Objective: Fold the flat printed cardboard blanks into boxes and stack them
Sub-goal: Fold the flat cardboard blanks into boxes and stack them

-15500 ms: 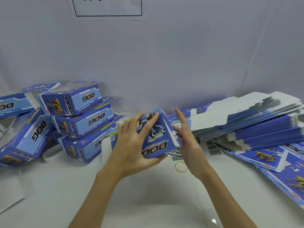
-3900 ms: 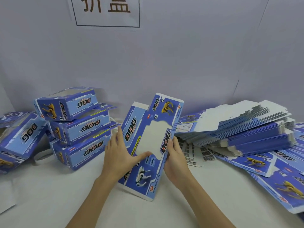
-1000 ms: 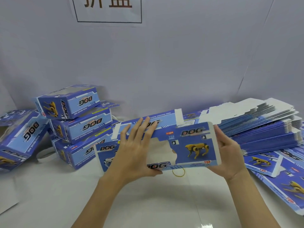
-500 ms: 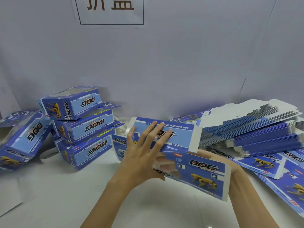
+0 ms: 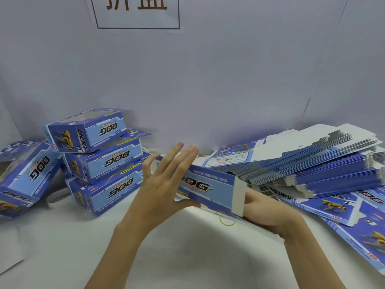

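Note:
A blue printed "DOG" cardboard blank (image 5: 210,185) is held in front of me, one long panel raised towards me with a white glue strip at its right end. My left hand (image 5: 164,184) lies flat against the blank's left part with straight, spread fingers. My right hand (image 5: 268,211) is under and behind the blank's right end, holding it; its fingers are mostly hidden by the card. Three folded boxes (image 5: 102,161) stand stacked at the left. A tall pile of flat blanks (image 5: 312,161) lies at the right.
Another folded box (image 5: 25,182) leans at the far left. Loose flat blanks (image 5: 337,207) spread over the right of the white table (image 5: 62,236). A yellow rubber band (image 5: 227,222) lies below the held blank. A grey wall with a sign (image 5: 137,11) stands behind.
The blank has been turned and folded: the front panel with the yellow dog has swung down out of sight and the long "DOG" side panel now faces me. My left fingers straightened.

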The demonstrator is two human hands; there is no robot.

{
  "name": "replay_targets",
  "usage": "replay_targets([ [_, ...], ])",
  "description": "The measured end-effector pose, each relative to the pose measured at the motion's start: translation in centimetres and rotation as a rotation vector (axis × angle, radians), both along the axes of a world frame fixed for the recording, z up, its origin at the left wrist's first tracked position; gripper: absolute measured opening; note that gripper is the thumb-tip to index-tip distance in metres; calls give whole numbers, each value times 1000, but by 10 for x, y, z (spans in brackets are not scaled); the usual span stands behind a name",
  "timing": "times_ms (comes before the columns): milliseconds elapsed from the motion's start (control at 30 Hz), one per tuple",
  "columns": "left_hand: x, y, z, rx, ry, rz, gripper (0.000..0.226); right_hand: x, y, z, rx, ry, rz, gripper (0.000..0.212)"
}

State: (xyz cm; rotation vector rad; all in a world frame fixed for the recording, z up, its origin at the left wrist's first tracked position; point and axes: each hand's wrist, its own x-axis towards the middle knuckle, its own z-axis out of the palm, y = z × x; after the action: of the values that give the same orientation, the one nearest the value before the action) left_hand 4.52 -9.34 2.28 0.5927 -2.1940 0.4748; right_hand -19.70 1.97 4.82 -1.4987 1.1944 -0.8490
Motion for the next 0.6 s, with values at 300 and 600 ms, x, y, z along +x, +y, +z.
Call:
replay_targets([
  [300, 7, -10, -3, 7, 80, 38, 89, 5, -7, 3, -194, 44, -26, 31],
  [600, 17, -14, -1, -13, 282, 92, 77, -25, -17, 1, -580, -303, -566, 32],
])
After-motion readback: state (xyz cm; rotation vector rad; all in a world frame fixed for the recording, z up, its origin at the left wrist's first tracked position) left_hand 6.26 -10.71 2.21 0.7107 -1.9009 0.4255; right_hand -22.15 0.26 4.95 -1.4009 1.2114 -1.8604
